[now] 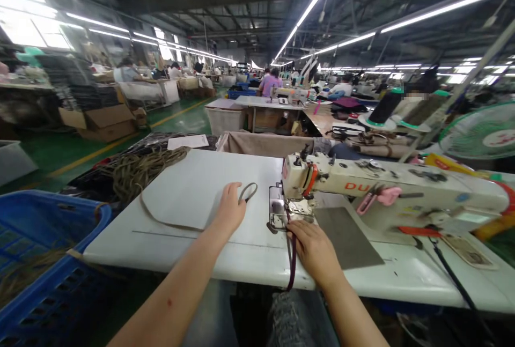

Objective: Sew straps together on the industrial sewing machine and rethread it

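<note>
My left hand [232, 208] is closed around a narrow olive strap [250, 191], whose end curls up in a small loop above the fingers. From that hand a long olive strip runs left across the white sewing table [249, 167]. Close to the needle area of the sewing machine [341, 183], my right hand [309, 242] grips a dark maroon strap [293, 264] with its fingertips. The maroon strap passes under the presser foot and hangs over the table's front edge. A flat grey-brown sheet [350, 240] lies to the right of this hand.
A heap of olive straps [140, 170] is piled at the table's left. Below it stands a blue plastic basket [52, 261] holding more strips. A fabric-lined bin [261, 143] sits behind the table. Thread cones [384, 108] and a green fan [480, 132] are at the right. Other people work farther back.
</note>
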The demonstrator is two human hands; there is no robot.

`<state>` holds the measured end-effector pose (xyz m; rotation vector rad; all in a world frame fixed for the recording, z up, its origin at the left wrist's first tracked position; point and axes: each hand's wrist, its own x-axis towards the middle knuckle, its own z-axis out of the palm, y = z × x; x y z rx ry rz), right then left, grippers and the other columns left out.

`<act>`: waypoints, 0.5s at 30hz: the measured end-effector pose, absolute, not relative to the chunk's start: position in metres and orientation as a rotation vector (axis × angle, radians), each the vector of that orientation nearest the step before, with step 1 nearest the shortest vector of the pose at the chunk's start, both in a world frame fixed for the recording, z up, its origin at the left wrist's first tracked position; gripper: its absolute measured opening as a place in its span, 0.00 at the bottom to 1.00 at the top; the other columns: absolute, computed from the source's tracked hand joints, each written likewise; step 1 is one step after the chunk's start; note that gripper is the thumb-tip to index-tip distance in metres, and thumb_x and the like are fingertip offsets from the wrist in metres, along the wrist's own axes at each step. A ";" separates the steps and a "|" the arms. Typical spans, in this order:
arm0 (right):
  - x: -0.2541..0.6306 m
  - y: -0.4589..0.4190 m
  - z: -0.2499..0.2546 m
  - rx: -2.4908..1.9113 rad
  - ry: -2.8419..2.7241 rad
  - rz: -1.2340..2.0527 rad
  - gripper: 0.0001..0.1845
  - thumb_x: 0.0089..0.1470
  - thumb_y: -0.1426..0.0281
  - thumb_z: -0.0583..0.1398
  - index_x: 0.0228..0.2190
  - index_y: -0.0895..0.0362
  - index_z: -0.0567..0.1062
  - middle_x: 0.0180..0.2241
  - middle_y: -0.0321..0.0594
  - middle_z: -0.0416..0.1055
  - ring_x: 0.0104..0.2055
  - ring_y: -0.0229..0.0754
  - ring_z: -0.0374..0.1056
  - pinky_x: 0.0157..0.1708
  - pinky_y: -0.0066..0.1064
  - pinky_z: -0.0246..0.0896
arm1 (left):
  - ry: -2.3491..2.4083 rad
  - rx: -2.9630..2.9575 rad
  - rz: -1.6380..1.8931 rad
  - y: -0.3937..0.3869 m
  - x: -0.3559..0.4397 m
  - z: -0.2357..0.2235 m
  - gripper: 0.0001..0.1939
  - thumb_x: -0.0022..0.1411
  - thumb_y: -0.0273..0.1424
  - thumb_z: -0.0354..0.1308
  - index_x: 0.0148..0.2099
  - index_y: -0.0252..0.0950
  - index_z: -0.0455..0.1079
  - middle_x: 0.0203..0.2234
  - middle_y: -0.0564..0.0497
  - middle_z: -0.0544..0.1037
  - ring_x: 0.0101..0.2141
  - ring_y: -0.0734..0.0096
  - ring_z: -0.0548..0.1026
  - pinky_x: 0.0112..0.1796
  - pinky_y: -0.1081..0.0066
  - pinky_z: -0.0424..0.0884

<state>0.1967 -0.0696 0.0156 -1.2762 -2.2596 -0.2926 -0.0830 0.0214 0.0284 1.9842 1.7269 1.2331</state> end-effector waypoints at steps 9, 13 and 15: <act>0.197 -0.069 0.013 -1.261 -2.249 -0.260 0.16 0.73 0.68 0.54 0.50 0.57 0.81 0.51 0.45 0.81 0.54 0.48 0.75 0.56 0.42 0.69 | 1.810 1.729 1.436 0.056 -0.072 0.030 0.32 0.47 0.10 0.47 0.53 0.36 0.66 0.53 0.43 0.68 0.55 0.63 0.72 0.61 0.62 0.70; 0.197 -0.069 0.010 -1.265 -2.220 -0.239 0.15 0.72 0.68 0.55 0.50 0.56 0.81 0.51 0.45 0.81 0.54 0.49 0.76 0.56 0.44 0.69 | 1.834 1.720 1.413 0.074 -0.053 0.030 0.27 0.50 0.12 0.52 0.52 0.33 0.66 0.52 0.40 0.68 0.54 0.59 0.73 0.61 0.57 0.70; 0.197 -0.069 0.011 -1.273 -2.211 -0.233 0.14 0.71 0.69 0.56 0.50 0.55 0.81 0.51 0.45 0.81 0.54 0.49 0.76 0.55 0.44 0.70 | 1.835 1.711 1.420 0.080 -0.038 0.028 0.25 0.52 0.13 0.54 0.52 0.32 0.64 0.51 0.39 0.68 0.55 0.55 0.72 0.62 0.53 0.69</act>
